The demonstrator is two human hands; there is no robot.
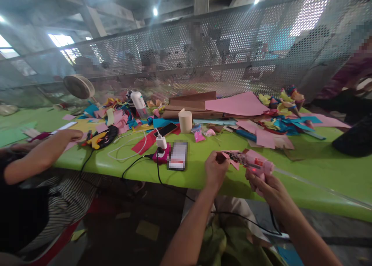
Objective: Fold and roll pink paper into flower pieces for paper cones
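My right hand (263,182) is closed around the grip of a pink glue gun (255,166), whose nozzle points left. My left hand (215,169) pinches a small pink paper piece (231,159) right at the gun's nozzle. Both hands hover over the front edge of the green table (319,169). A black cord (232,215) runs from the gun down across my lap.
A pink power strip with a white charger (161,147) lies left of my hands. Colored paper scraps, a beige paper cone (185,120), pink sheets (238,103) and a phone cover the table's middle. Another person's arm (40,155) rests at the left edge. A mesh fence stands behind.
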